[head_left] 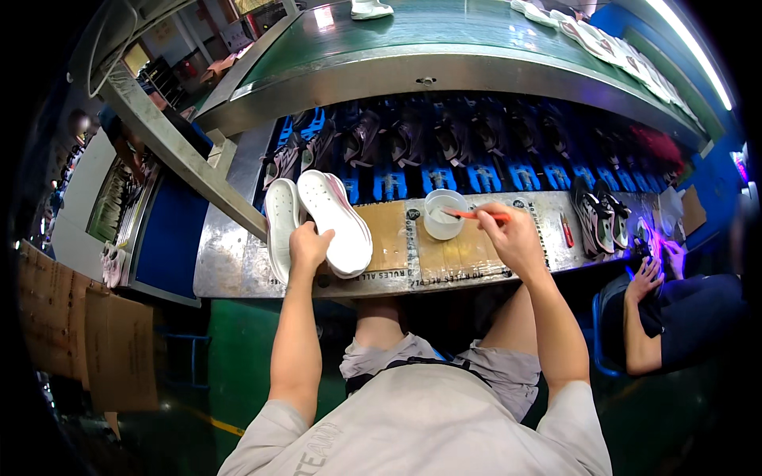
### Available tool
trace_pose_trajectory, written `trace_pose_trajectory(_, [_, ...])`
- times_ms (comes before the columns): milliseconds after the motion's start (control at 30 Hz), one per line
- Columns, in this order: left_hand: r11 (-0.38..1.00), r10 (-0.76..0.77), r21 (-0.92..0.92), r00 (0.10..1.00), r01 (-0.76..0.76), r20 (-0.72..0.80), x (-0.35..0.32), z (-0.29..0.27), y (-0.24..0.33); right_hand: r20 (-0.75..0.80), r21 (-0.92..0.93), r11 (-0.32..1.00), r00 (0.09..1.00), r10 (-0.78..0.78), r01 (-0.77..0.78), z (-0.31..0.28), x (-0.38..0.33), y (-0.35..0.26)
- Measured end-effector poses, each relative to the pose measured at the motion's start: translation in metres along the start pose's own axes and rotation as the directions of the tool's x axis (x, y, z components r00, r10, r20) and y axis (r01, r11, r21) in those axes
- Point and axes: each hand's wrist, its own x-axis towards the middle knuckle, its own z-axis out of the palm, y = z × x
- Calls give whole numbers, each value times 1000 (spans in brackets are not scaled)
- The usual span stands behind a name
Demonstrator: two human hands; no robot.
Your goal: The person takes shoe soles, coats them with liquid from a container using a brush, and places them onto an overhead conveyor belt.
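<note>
Sole (340,222) stands tilted on the desk (222,270), left hand (308,247) clamped on its near edge; right hand (508,234) pinches a brush (475,214) over the cup (443,214).

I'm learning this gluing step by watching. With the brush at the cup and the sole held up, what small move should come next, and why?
Probably carry the brush from the cup across to the white sole. The right hand holds the brush with its tip at the cup's mouth, while the left hand props the sole with its broad face up on the bench, beside a second sole.
</note>
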Motion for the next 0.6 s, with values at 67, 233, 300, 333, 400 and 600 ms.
trace_pose_trajectory(67, [845,-67,-509,977,162,200,-6,-4,1,30,-125,992,1000,0,4,4,17,-4])
trace_pose_trajectory(233, [-98,145,-947,946,305,290,-44,8,1,81,-277,961,996,32,-8,28,37,18])
trace_pose_trajectory(300, [-590,385,-635,865,499,322,-78,2,18,59,-272,962,997,57,-39,25,35,5])
trace_pose_trajectory(333, [-595,376,-635,869,492,321,-86,6,15,35,-266,962,996,83,-71,24,32,-2])
trace_pose_trajectory(400, [-666,492,-499,829,554,264,-96,14,6,16,-232,972,999,44,-39,22,29,-3])
trace_pose_trajectory(600, [-456,526,-748,824,482,210,-100,28,11,-37,-78,995,997,-67,64,21,16,8])
